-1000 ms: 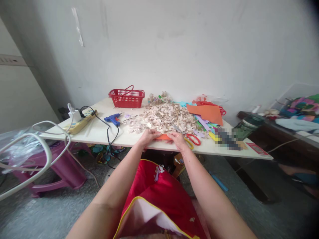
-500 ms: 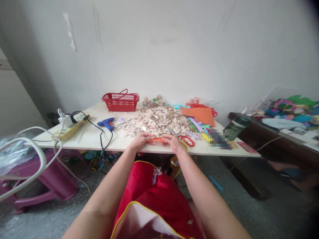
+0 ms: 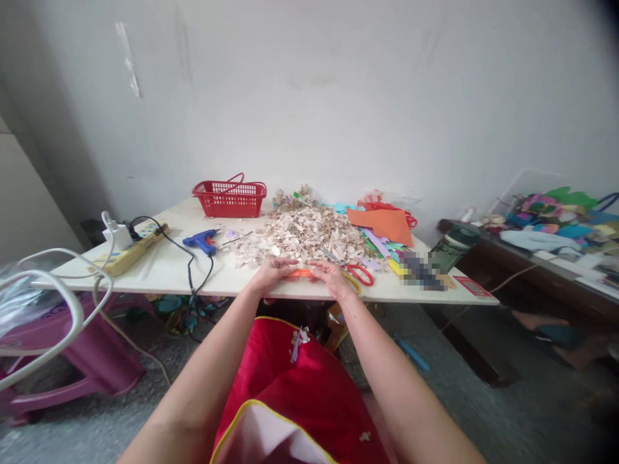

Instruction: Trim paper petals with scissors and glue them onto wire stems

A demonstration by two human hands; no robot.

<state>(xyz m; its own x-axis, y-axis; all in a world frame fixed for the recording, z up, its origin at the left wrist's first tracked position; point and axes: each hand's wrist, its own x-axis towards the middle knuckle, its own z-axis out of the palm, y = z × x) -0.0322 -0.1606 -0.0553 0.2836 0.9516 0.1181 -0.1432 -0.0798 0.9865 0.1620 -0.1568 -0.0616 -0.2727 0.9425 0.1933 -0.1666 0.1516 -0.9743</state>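
Note:
Between my two hands, at the table's front edge, is a small folded orange piece [image 3: 300, 273]. My left hand [image 3: 273, 273] is closed on its left end. The right end is gripped by my right hand [image 3: 330, 277]. Just beyond my hands lies a large heap of pale scraps [image 3: 316, 231]. Scissors with red and yellow handles [image 3: 360, 275] rest right beside my right hand. A larger orange sheet [image 3: 384, 224] leans over coloured strips behind them.
A red basket [image 3: 229, 200] stands at the back left. A blue glue gun [image 3: 200, 241] with a black cord and a yellow power strip [image 3: 126, 256] lie on the left. A dark green bottle [image 3: 453, 246] is at the right. A purple stool [image 3: 91, 354] stands below left.
The whole view has shifted slightly, with the table's contents a little further left. Both hands still hold the orange piece in nearly the same pose.

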